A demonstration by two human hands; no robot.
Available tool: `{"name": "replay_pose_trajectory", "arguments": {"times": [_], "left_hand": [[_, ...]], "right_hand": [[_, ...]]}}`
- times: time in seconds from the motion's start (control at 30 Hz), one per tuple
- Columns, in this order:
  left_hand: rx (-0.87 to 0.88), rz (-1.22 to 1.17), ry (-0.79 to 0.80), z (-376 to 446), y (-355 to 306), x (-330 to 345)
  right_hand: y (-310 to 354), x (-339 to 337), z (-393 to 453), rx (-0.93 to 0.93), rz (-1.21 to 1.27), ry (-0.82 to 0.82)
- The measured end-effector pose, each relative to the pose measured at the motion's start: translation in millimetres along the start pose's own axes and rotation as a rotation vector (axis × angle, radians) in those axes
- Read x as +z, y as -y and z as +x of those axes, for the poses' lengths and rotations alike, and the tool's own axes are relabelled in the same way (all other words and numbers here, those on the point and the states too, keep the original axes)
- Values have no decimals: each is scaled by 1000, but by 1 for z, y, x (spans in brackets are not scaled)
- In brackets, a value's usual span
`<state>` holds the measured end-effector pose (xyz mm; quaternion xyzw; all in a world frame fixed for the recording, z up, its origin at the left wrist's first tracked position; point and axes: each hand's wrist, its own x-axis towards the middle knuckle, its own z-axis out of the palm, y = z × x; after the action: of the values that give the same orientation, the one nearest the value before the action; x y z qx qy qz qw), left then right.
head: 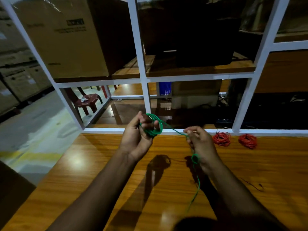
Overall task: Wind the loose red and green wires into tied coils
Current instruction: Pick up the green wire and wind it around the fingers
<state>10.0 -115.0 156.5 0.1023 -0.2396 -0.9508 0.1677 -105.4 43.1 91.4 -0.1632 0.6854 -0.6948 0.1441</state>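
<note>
Green wire: being held as a part-wound coil above the wooden counter, the left hand curling its fingers round the loops while the right hand is pinching the feeding strand, the tail trailing down toward the person. Two red coils are lying by the counter's far edge, apparently finished. Risk: a loosening left grip is likely to let the loops spring apart; the small loop near the right wrist may be kinking.

Legible text — none. The cardboard box on the shelf above my hands carries a dark label and printed lines — all too blurred to read.
</note>
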Motion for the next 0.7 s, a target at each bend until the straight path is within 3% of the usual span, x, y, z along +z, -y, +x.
{"name": "replay_pose_trajectory", "arguments": {"times": [0.1,0.3,0.37,0.43,0.5,0.57,0.7], "left_hand": [[-31,7,28,-5,6,7],[75,173,251,19,-6,20],[189,550,217,30,-6,6],[313,1147,185,40,2,-15],[422,1584,219,47,10,-33],[451,1847,244,51,15,-43],[421,1871,330,44,25,-47]], "right_hand": [[-5,7,-5,-195,-324,-36],[-14,40,-60,77,-163,432],[-7,40,-64,81,-258,580],[6,32,-59,-9,-350,627],[25,21,-53,-96,-438,627],[43,9,-46,-121,-457,540],[57,-13,-28,-68,-245,177]]}}
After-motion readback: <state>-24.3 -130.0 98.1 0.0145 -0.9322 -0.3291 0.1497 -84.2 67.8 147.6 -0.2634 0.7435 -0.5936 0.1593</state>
